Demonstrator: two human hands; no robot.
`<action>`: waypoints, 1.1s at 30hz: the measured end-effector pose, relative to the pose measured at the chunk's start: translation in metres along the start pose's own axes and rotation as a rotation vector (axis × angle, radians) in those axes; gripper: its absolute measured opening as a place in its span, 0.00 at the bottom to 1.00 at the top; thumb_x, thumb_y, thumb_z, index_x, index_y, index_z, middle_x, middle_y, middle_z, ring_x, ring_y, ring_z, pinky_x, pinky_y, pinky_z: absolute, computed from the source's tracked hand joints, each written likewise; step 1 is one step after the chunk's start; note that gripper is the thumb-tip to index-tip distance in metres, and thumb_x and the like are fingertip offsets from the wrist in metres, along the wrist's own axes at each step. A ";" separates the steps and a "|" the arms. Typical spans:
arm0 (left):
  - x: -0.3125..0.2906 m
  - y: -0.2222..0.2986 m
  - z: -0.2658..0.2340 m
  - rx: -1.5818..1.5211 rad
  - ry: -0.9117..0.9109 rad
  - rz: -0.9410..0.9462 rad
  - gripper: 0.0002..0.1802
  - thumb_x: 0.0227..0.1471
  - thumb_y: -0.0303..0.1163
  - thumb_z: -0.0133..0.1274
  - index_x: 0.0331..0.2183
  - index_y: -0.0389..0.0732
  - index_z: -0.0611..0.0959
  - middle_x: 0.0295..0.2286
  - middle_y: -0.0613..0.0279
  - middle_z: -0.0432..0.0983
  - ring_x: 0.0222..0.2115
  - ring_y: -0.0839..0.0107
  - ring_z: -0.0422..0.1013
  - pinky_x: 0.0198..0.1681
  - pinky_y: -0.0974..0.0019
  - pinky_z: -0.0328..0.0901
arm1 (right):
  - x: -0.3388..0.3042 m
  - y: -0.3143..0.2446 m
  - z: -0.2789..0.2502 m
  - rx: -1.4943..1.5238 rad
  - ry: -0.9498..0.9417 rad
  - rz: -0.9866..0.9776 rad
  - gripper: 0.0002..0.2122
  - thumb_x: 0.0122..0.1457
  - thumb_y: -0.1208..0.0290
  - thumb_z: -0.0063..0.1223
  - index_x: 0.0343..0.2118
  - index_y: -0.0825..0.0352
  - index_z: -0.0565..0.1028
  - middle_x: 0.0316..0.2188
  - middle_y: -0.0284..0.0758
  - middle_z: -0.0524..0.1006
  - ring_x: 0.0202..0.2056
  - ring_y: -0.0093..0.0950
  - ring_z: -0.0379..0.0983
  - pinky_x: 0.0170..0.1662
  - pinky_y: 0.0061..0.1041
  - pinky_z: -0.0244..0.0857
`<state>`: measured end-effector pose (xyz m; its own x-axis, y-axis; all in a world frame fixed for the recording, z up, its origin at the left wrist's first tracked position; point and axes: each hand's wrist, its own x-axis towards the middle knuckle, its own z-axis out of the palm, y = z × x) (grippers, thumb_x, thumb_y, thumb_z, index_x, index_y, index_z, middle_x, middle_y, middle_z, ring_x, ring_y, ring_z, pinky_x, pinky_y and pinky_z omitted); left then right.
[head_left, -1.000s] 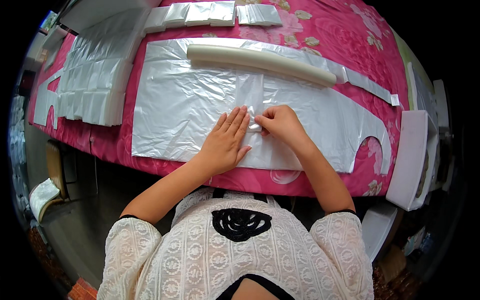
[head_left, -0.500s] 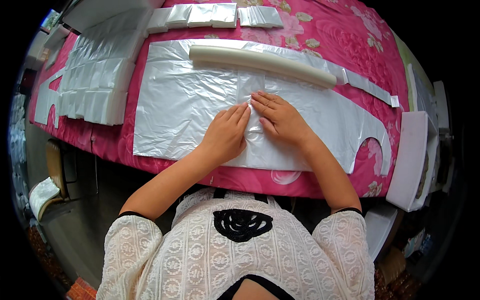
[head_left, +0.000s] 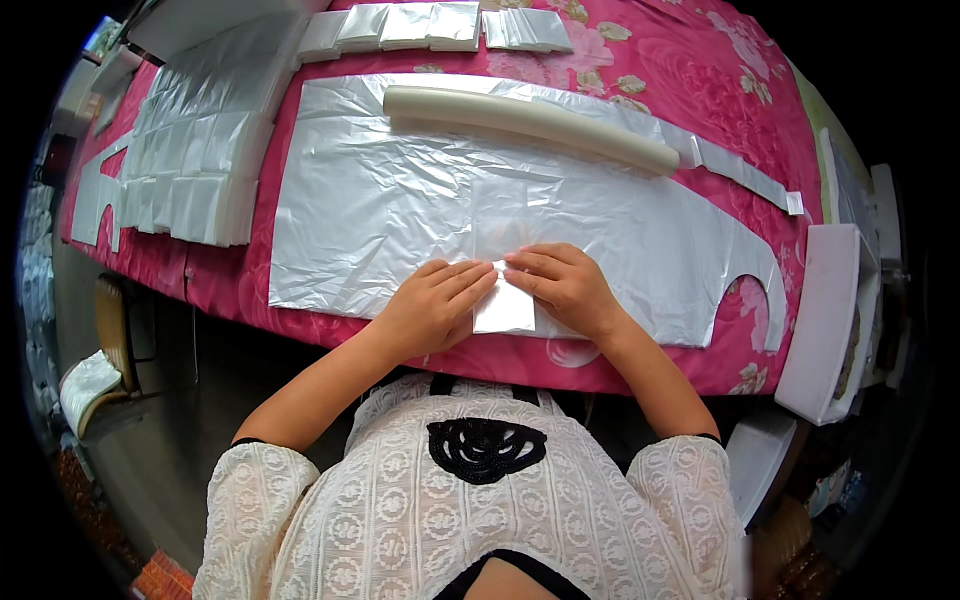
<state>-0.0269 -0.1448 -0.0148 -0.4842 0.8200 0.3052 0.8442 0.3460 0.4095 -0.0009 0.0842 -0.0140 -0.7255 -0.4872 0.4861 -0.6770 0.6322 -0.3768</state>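
Small folded white plastic piece (head_left: pixel 505 310) at 6 o'clock on a crinkled translucent sheet (head_left: pixel 400 200), left hand (head_left: pixel 432 310) and right hand (head_left: pixel 565 288) flat, fingers extended, pressing it, pink floral worktop (head_left: pixel 690 90), cream tube (head_left: pixel 530 118) at 12 o'clock, folded stacks (head_left: pixel 190 150) at 10 o'clock

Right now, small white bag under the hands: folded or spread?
Folded. The small white bag is a compact rectangle pressed between the left hand and right hand, lying on the large spread plastic sheet.
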 end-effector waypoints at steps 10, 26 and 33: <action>0.030 -0.007 0.000 -0.411 0.092 -0.651 0.33 0.47 0.27 0.53 0.54 0.34 0.62 0.23 0.54 0.77 0.23 0.63 0.74 0.29 0.69 0.67 | 0.024 -0.001 -0.005 0.443 -0.060 0.886 0.11 0.52 0.65 0.52 0.24 0.69 0.78 0.16 0.37 0.75 0.17 0.30 0.70 0.26 0.25 0.63; 0.059 -0.004 0.016 0.143 0.041 -0.218 0.41 0.45 0.43 0.54 0.53 0.27 0.60 0.52 0.42 0.56 0.55 0.51 0.52 0.58 0.54 0.47 | 0.048 0.026 -0.006 0.528 -0.338 1.129 0.16 0.52 0.63 0.49 0.14 0.69 0.75 0.11 0.35 0.73 0.15 0.24 0.71 0.24 0.23 0.64; 0.058 -0.012 0.037 0.189 -0.099 -0.316 0.59 0.40 0.65 0.47 0.56 0.24 0.49 0.58 0.39 0.40 0.61 0.52 0.34 0.62 0.52 0.31 | 0.049 0.017 -0.011 0.409 -0.325 1.082 0.12 0.47 0.64 0.54 0.16 0.69 0.77 0.12 0.37 0.74 0.17 0.28 0.73 0.25 0.23 0.66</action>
<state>-0.0570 -0.0845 -0.0343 -0.7103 0.6966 0.1006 0.6890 0.6590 0.3016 -0.0468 0.0779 0.0125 -0.8999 0.0116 -0.4360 0.3555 0.5984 -0.7180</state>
